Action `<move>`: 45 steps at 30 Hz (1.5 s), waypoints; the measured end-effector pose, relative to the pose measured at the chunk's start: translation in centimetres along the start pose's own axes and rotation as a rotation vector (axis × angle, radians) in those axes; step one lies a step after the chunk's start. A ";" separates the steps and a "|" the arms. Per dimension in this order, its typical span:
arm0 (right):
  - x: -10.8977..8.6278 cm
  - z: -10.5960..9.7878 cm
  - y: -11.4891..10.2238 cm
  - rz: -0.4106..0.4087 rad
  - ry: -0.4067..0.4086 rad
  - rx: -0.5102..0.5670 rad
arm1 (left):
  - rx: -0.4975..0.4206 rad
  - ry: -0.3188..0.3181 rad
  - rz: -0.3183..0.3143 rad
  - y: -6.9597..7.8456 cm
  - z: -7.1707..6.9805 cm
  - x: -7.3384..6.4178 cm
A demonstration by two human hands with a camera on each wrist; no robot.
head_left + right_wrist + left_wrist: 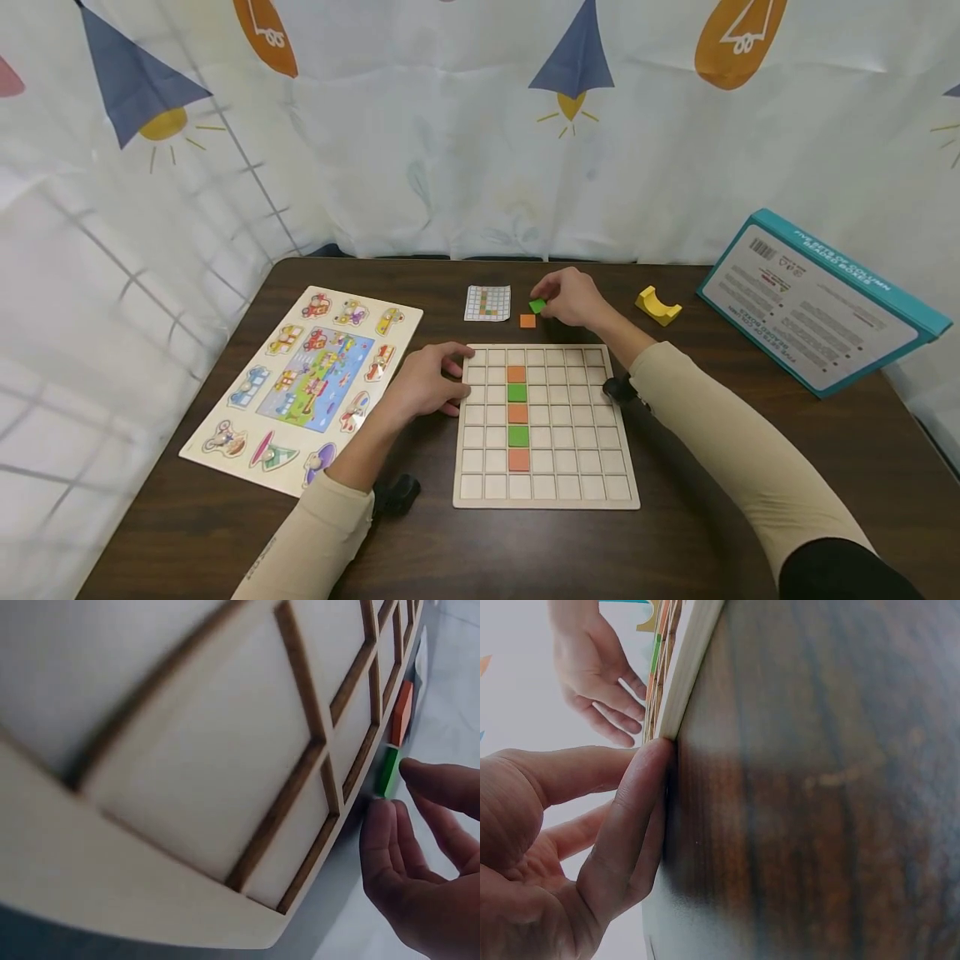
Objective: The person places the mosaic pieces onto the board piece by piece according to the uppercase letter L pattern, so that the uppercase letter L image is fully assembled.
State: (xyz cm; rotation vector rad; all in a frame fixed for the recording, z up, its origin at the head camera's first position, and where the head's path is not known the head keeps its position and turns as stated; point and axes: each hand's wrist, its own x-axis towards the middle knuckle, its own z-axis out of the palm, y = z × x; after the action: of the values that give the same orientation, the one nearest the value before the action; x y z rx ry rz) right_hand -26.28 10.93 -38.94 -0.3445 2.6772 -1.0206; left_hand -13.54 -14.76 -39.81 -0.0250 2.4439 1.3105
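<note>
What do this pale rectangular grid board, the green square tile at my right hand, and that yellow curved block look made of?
Pale rectangular grid board: likely plywood, smooth and matte; brown divider edges suggest cut wood. Green square tile: smooth painted wood or plastic; even colour fits both. Yellow curved block: likewise either; solid yellow, finish unclear.

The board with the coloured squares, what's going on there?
A person's left hand touches the left edge of the board; the right hand pinches a green tile beyond the far edge. Five orange and green tiles alternate down one column. A loose orange tile lies on the table near a card.
</note>
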 end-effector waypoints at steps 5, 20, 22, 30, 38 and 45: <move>0.6 0.0 0.0 -0.012 -0.017 -0.016 | 0.001 0.004 0.010 0.0 0.0 -0.1; 0.8 0.4 -0.2 -0.007 -0.031 -0.091 | 0.005 0.008 0.005 0.0 0.1 -0.1; 0.8 0.5 -0.3 -0.009 -0.029 -0.099 | 0.003 0.009 -0.001 0.0 0.0 -0.1; 0.7 0.6 -0.4 -0.012 -0.004 -0.120 | 0.006 0.008 -0.007 0.2 0.1 -0.2; 0.4 0.5 -0.7 -0.001 0.005 -0.123 | 0.013 0.009 -0.005 0.3 0.0 -0.3; -0.1 0.4 -0.9 0.021 0.008 -0.097 | 0.015 0.010 -0.006 0.3 0.1 -0.2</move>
State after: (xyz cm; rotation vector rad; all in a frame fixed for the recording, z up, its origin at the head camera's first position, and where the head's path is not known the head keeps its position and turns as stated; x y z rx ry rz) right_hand -25.94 10.04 -38.63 -0.3314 2.7379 -0.8902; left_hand -13.34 -14.57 -39.54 -0.0351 2.4595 1.2925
